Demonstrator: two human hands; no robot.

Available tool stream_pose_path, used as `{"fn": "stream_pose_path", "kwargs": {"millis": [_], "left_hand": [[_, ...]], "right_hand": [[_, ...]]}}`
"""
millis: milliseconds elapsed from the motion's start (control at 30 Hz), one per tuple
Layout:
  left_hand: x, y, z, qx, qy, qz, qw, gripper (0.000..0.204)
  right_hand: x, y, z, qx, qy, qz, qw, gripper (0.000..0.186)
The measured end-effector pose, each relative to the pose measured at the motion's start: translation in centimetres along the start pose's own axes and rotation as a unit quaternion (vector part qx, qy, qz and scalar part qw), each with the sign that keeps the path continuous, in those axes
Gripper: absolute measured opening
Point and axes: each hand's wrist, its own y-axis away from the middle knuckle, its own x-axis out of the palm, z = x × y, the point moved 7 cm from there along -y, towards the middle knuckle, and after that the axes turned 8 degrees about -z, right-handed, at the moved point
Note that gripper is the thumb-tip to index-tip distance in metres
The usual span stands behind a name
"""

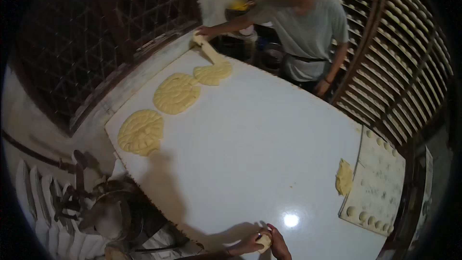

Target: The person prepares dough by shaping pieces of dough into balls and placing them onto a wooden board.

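Note:
At the near edge of the white table (pixel 231 149), my left hand (pixel 248 244) curls around a small pale piece of dough (pixel 264 242). My right hand (pixel 278 245) is closed against the same piece from the other side, its fingertips meeting those of my left hand. Part of the dough is covered by my fingers. Flat coils of yellowish dough lie along the table's left side: one nearest (pixel 141 132), one in the middle (pixel 176 93) and a smaller one (pixel 212 73) at the far end, with a thick strip (pixel 208 50) running off it.
Across the table stands a person (pixel 308 33) in a grey shirt, one hand (pixel 206 31) at the dough strip's far end. A board (pixel 375 183) with rows of dough balls and a loose dough lump (pixel 343 178) are at right. Racks (pixel 394 62) with dough balls rise behind; a machine (pixel 110 216) stands left.

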Motion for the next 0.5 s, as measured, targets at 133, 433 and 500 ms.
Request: {"fn": "stream_pose_path", "kwargs": {"millis": [133,433,500], "left_hand": [[5.5,0.3,3.5,-0.074,0.143,0.039,0.986,0.055],[22.5,3.1,0.9,-0.312,0.227,0.404,0.83,0.032],[22.9,1.3,1.5,-0.296,0.092,0.343,0.887,0.034]], "right_hand": [[-7.7,1.5,-3.5,0.029,-0.008,0.022,0.999,0.024],[-41.9,17.3,-2.3,-0.392,-0.38,-0.246,0.801,0.026],[-44.8,21.4,-3.4,-0.473,-0.591,0.108,0.644,0.026]]}}
